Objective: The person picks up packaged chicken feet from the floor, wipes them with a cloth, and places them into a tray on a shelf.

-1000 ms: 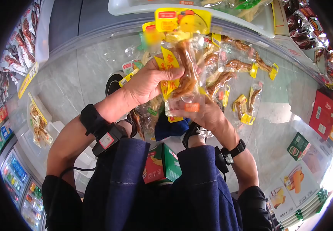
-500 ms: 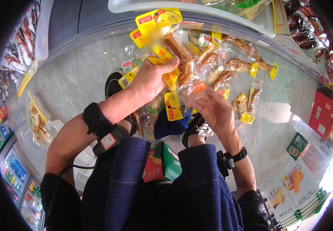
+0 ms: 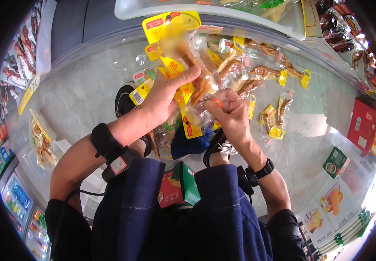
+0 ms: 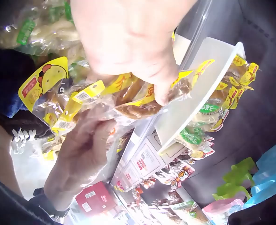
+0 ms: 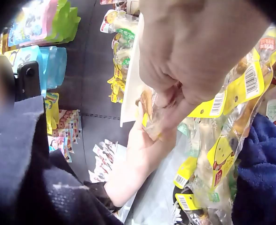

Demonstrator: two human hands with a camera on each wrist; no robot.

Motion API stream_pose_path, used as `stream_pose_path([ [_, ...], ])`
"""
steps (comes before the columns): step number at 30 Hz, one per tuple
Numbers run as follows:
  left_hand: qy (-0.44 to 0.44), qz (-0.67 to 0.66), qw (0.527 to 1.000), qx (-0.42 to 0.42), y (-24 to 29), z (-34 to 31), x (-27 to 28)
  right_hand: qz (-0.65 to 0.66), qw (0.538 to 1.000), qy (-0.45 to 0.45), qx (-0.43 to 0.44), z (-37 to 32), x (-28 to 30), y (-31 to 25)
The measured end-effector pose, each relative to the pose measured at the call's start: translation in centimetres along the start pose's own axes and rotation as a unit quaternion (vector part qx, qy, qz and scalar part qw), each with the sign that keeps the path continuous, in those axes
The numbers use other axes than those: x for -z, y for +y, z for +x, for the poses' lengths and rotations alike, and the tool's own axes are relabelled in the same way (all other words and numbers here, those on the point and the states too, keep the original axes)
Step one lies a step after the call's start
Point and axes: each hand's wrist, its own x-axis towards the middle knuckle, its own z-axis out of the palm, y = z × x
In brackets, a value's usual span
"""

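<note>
Left hand (image 3: 164, 96), near 11 o'clock from the middle of the head view, grips a clear snack packet (image 3: 202, 88), its thumb laid across the front, while the right hand (image 3: 231, 111), toward 2 o'clock, pinches the plastic at the lower end. Between them, just above the middle at about 12 o'clock, the packet leans, its top pointing to 11 and its bottom to 5. Slipping looks to me like the main risk: the wrap seems slick, and a pull from the right fingers against a slack left thumb could send it down onto the grey floor (image 3: 105, 87), among the loose packets (image 3: 261, 71) at 1 to 2 o'clock. A hard tug might also crease or split the thin plastic. As for looks, it is shiny and wrinkled, with brown meat showing through, a yellow strip with lettering down one side and a yellow card (image 3: 183, 19) at the upper end (part of that card is blurred). Other yellow labels crowd behind, so whether the left hand holds a second packet I cannot tell.
</note>
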Motion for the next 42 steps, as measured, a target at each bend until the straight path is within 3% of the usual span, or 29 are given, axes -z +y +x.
stream_pose_path([
  [1, -0.004, -0.001, 1.000, 0.002, 0.0, -0.3, -0.3, -0.004, 0.999, -0.031, 0.019, 0.0, -0.1, 0.2],
  [3, 0.029, 0.110, 0.991, -0.070, 0.0, -0.6, -0.6, 0.026, 0.999, -0.032, 0.005, -0.3, -0.2, 0.3],
  [5, 0.029, 0.129, 0.990, -0.052, 0.4, -0.6, -0.6, -0.045, 0.997, -0.059, -0.029, -0.3, -0.1, 0.2],
  [6, 0.013, 0.144, 0.988, -0.055, 0.8, -0.6, -0.9, -0.065, 0.989, -0.068, -0.110, -0.4, 0.0, 0.0],
  [7, -0.002, 0.159, 0.986, -0.058, 1.1, -0.6, -1.4, -0.067, 0.990, -0.062, -0.109, -0.5, 0.1, 0.2],
  [9, -0.032, 0.169, 0.983, -0.067, 1.7, -0.6, -1.8, 0.089, 0.983, -0.065, -0.149, -0.9, 0.1, 0.9],
  [11, -0.165, 0.347, 0.920, -0.072, 2.3, -0.3, -1.2, 0.119, 0.979, -0.071, -0.151, -1.0, 0.3, 0.9],
  [13, -0.168, 0.325, 0.927, -0.077, 1.8, -0.3, -1.5, 0.092, 0.973, -0.109, -0.183, -1.0, 0.3, 0.2],
  [15, -0.145, 0.172, 0.974, 0.016, 0.9, 0.2, -1.3, 0.092, 0.971, -0.105, -0.193, -1.0, 0.2, -0.7],
  [16, -0.177, 0.085, 0.978, 0.074, 1.4, 0.1, -2.1, 0.085, 0.972, -0.108, -0.189, -0.9, 0.5, -0.9],
  [17, -0.157, -0.038, 0.982, 0.097, 0.7, 0.7, -1.6, 0.078, 0.973, -0.111, -0.185, -0.9, 0.7, -1.1],
  [19, -0.128, -0.125, 0.977, 0.118, 0.6, 0.8, -1.6, 0.089, 0.977, -0.086, -0.175, -1.1, 0.4, -1.2],
  [21, -0.146, -0.144, 0.971, 0.123, 0.4, 1.1, -1.5, 0.064, 0.996, -0.039, -0.055, -1.0, 0.2, -0.6],
  [24, -0.116, -0.211, 0.966, 0.098, 0.4, 1.7, -2.3, 0.070, 0.997, -0.028, -0.011, -0.9, 0.1, -1.3],
  [25, -0.116, -0.211, 0.966, 0.098, 0.4, 1.8, -2.6, 0.091, 0.995, -0.027, 0.027, -0.9, 0.1, -1.5],
  [28, -0.090, -0.209, 0.970, 0.089, 0.3, 1.9, -2.8, 0.117, 0.992, -0.038, 0.019, -1.1, 0.0, -1.4],
  [31, -0.120, -0.161, 0.973, 0.114, 0.3, 1.6, -2.5, 0.114, 0.991, -0.071, 0.006, -1.2, 0.3, -1.1],
  [37, -0.151, -0.074, 0.979, 0.117, 0.5, 1.3, -1.9, -0.030, 0.989, -0.111, -0.092, -1.4, 1.0, -2.1],
  [39, -0.158, -0.054, 0.978, 0.127, 1.0, 1.2, -1.2, -0.154, 0.974, -0.075, -0.148, -2.1, 2.4, -2.5],
  [40, -0.165, -0.034, 0.976, 0.136, 1.4, 1.1, -0.8, -0.168, 0.984, -0.029, -0.042, -2.0, 4.6, -0.5],
  [41, -0.166, -0.035, 0.977, 0.133, 2.0, 1.1, -0.3, -0.291, 0.953, 0.088, 0.011, -2.4, 7.0, -0.2],
  [42, -0.184, 0.029, 0.973, 0.137, 2.7, 0.8, 0.3, -0.278, 0.939, 0.179, 0.094, -2.6, 10.6, 1.1],
])
